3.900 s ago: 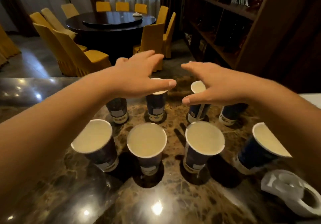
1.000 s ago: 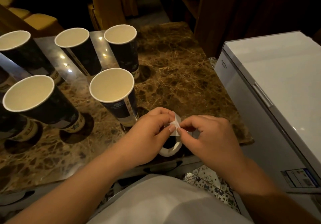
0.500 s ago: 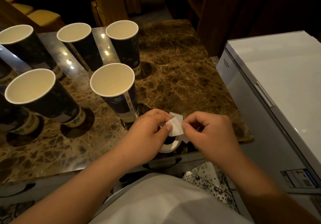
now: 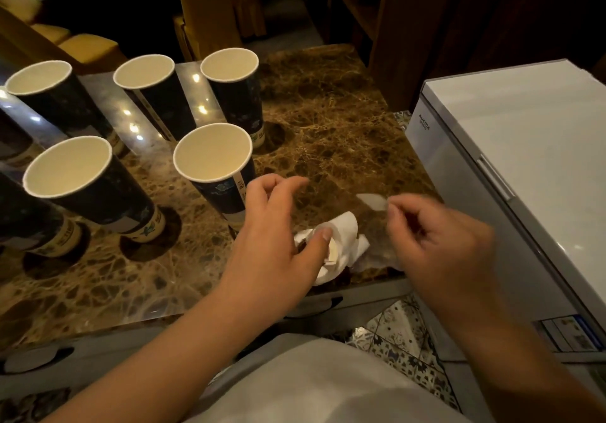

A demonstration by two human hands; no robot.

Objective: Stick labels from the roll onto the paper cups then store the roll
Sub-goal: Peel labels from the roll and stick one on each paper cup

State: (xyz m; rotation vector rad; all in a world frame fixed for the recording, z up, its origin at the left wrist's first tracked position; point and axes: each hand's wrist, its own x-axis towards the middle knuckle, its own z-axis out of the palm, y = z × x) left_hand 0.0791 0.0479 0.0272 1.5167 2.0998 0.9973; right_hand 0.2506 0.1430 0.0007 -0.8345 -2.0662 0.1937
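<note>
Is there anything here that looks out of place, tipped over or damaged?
Nothing serious. The paper cups all stand upright and empty on the marble table. Only the label roll looks untidy: its loose white strip lies crumpled near the table's edge, under the left hand. The right hand pinches one peeled label.

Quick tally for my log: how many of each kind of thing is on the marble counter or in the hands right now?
Paper cups, whole rim in view: 5; more are cut off at the left edge
Label roll: 1, under the left hand
Peeled label: 1, pinched by the right hand
Total: 7
</note>
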